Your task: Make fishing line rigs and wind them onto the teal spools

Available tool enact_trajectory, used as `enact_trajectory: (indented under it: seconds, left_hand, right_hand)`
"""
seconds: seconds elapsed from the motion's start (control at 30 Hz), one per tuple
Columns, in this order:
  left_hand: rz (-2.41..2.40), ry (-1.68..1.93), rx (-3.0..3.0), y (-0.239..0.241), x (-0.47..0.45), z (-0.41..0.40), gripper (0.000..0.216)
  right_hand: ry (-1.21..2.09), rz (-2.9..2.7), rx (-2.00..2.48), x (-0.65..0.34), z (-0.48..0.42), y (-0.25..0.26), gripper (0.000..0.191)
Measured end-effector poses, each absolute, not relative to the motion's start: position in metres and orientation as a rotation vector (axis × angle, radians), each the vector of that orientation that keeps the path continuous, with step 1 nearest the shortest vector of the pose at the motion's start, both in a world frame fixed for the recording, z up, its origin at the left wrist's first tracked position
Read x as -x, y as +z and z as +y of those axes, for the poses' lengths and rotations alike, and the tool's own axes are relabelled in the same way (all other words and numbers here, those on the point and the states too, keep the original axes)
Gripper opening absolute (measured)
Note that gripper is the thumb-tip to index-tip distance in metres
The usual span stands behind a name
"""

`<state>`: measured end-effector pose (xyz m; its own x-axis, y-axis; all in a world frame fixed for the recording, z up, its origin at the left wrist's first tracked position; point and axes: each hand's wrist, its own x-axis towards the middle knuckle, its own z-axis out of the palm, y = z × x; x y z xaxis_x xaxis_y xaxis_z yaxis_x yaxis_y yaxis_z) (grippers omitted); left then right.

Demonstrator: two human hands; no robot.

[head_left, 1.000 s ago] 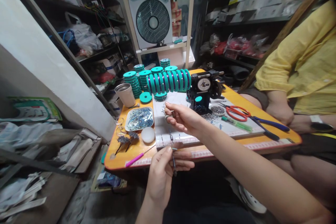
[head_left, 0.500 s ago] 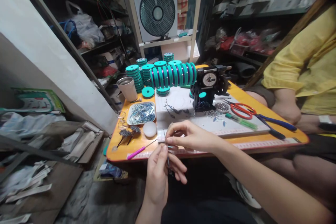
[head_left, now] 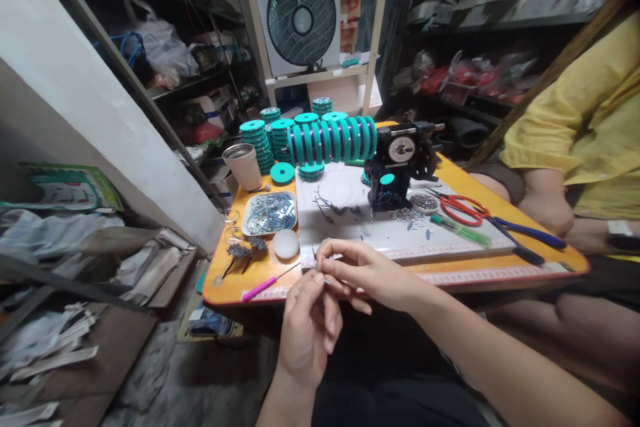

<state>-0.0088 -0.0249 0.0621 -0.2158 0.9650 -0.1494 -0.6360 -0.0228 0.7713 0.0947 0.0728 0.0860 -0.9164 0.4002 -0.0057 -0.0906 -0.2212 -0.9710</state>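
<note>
Just past the table's front edge, my left hand has its thumb and forefinger closed in a pinch. My right hand comes in from the right, fingertips pinched and meeting the left ones. A small bluish sliver shows between the hands; it is too small to name, and the fingers hide most of what they hold. Left of the hands lies a pink-handled pick, its thin metal shaft pointing toward them. Beside it are a round whitish lid and a white tray of small blue and silvery pieces.
Teal spools sit in a row on a black stand, with more spools stacked behind. A metal cup stands left. Orange-handled scissors, blue-handled pliers and a green tube lie right. A person in yellow sits there.
My left fingers have curled in more, and the dark strand that hung below them no longer shows. My right hand has dipped slightly. The view has shifted a little.
</note>
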Motion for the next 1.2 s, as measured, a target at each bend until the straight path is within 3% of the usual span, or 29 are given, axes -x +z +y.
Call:
enact_trajectory:
  seconds: [0.1,0.3,0.43,0.57,0.7,0.87,1.03,1.13,1.2]
  left_hand:
    - [0.913,1.571,-0.521,0.061,0.006,-0.029,0.03]
    - [1.084,1.615,-0.584,0.046,0.002,-0.037,0.029]
    - [1.214,1.643,-0.67,0.033,-0.003,-0.042,0.04]
    - [1.4,1.752,-0.782,0.02,-0.017,-0.051,0.056]
    - [1.723,1.709,-1.011,0.013,-0.025,-0.067,0.053]
    - [2.029,1.561,-1.316,0.04,-0.006,-0.064,0.043]
    - [1.83,1.56,-1.629,0.076,0.009,-0.022,0.047]
    - [1.723,1.563,-1.499,0.082,0.004,-0.006,0.024]
    - [1.647,1.527,-1.414,0.08,-0.003,-0.006,0.024]
  right_hand:
    - [2.043,-1.737,0.492,-0.098,0.085,0.087,0.031]
    - [1.313,-1.83,0.735,-0.086,0.121,0.102,0.035]
    - [1.082,-1.888,0.755,-0.064,0.139,0.109,0.034]
    - [1.192,-1.947,0.737,-0.059,0.144,0.106,0.018]
    - [1.488,-1.995,0.72,-0.077,0.135,0.107,0.035]
    - [1.831,-1.995,0.613,-0.101,0.12,0.124,0.038]
    - [2.156,-1.755,0.357,-0.108,0.112,0.139,0.032]
    - [2.264,-1.536,0.339,-0.107,0.106,0.141,0.03]
    - [2.312,-1.399,0.379,-0.105,0.102,0.138,0.028]
